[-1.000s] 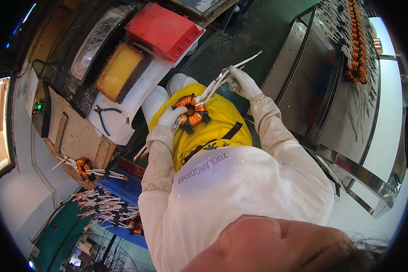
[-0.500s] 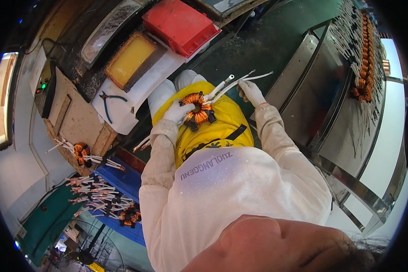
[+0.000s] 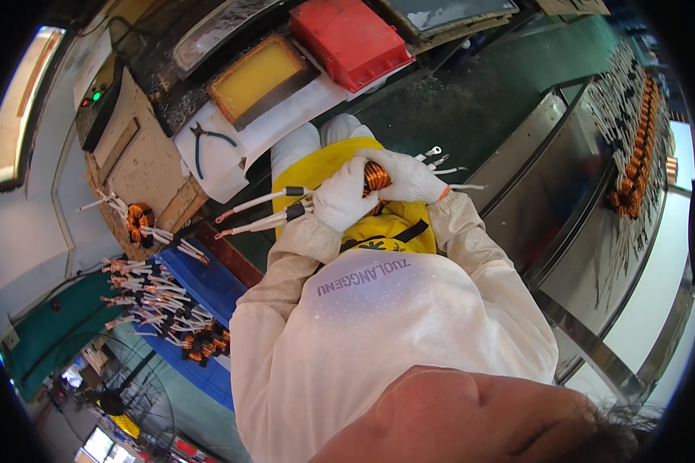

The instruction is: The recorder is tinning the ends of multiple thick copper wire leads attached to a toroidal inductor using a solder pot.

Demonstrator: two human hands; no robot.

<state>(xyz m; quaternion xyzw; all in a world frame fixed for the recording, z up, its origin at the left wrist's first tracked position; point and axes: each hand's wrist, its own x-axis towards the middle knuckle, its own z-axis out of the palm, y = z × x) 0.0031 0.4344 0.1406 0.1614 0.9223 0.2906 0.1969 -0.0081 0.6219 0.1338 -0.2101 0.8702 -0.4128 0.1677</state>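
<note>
Copper-wound ring coil with white-sleeved leads [image 3: 376, 177] sits between the two hands, over the yellow cloth [image 3: 390, 221] on the person's lap; whether coil and cloth touch is hidden. The left hand [image 3: 343, 194], in a white knitted glove, is curled on the coil's nine o'clock side, fingers bent and closed against it. The right hand [image 3: 411, 177], gloved likewise, wraps the three o'clock side, its fingers bent over the windings. Between the gloves, only a strip of copper shows. Leads with bare copper ends stick out toward nine o'clock, past the left hand; others, some tipped with metal ring lugs, emerge toward two and three o'clock, beyond the right.

From the coil, dark-handled pliers [image 3: 198, 148] lie between nine and ten o'clock on a white sheet [image 3: 218, 185]. A yellow rectangular slab in a brown-edged frame [image 3: 259, 73] is toward ten, and a red plastic box [image 3: 351, 42] near twelve. Similar coils crowd a blue tray [image 3: 197, 282] toward eight; a long copper row [image 3: 639, 154] stands at three.
</note>
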